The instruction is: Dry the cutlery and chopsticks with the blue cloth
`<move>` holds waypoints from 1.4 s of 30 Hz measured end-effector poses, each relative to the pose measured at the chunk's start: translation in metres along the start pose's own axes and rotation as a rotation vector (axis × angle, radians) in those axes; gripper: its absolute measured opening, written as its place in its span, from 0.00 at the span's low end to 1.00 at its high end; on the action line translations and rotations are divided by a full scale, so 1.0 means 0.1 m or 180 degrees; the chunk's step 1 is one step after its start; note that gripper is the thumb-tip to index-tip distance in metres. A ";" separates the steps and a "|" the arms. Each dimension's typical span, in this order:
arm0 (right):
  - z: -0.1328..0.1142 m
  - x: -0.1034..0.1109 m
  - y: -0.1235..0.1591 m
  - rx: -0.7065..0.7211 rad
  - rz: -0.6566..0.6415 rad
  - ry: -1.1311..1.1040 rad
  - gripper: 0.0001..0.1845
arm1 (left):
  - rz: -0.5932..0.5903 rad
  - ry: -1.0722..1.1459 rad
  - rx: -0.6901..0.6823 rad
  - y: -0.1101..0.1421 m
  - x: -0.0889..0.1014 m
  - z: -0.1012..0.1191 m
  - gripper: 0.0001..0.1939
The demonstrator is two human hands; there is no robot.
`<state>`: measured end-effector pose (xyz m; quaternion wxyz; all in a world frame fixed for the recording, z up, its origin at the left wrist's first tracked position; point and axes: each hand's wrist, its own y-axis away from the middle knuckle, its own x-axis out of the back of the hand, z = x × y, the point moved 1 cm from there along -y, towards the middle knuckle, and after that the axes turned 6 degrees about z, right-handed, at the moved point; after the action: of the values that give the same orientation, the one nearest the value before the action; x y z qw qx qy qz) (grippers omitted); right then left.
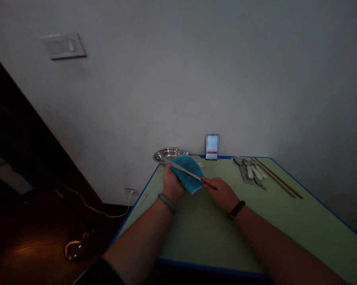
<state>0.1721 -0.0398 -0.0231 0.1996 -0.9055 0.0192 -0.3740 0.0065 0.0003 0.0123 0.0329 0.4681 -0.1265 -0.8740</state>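
Observation:
A blue cloth lies spread over my left hand, whose palm and fingers support it from below and behind. Across the cloth runs the long, pale blade of a knife, its tip by my left thumb. My right hand is closed around the knife's dark handle. Most of my left fingers are hidden by the cloth. Both hands are above the green table, near its far left part. Just beyond my left hand sits a shiny metal bowl.
A phone stands upright against the wall. Several spoons and forks lie in a pile at the right, beside two long brown chopsticks. A white cable runs to a wall socket left of the table.

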 end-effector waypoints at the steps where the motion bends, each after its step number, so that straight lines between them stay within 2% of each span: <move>1: 0.00 -0.02 0.01 0.0048 0.0003 -0.0011 0.22 | -0.0021 0.0017 -0.0004 0.01 -0.01 0.00 0.29; 8: -0.01 -0.08 0.03 0.0249 -0.0173 -0.0077 0.25 | -0.0078 0.0053 -0.0003 0.05 -0.06 0.02 0.24; 12: 0.01 -0.06 0.02 -0.0018 -0.0141 -0.0429 0.29 | 0.0041 0.0000 -0.0044 0.03 -0.04 0.01 0.26; 18: 0.03 -0.04 0.02 -0.0199 -0.0174 -0.0694 0.24 | -0.0049 0.0031 -0.0027 0.04 -0.04 0.01 0.25; 24: 0.02 -0.02 0.03 -0.0233 -0.0189 -0.0688 0.23 | 0.0001 0.0141 -0.0070 0.06 -0.08 0.05 0.23; 33: 0.05 0.04 0.02 -0.0223 -0.0097 -0.0505 0.24 | 0.0045 0.0150 -0.0167 0.08 -0.10 0.12 0.26; 42: 0.06 0.05 0.02 -0.0321 -0.0148 -0.0492 0.25 | -0.0122 0.0255 -0.0374 0.02 -0.04 0.18 0.30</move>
<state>0.1798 -0.0403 -0.0240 0.1459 -0.9407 0.0015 -0.3062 -0.0067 0.0023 0.0254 0.0486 0.5023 -0.0646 -0.8609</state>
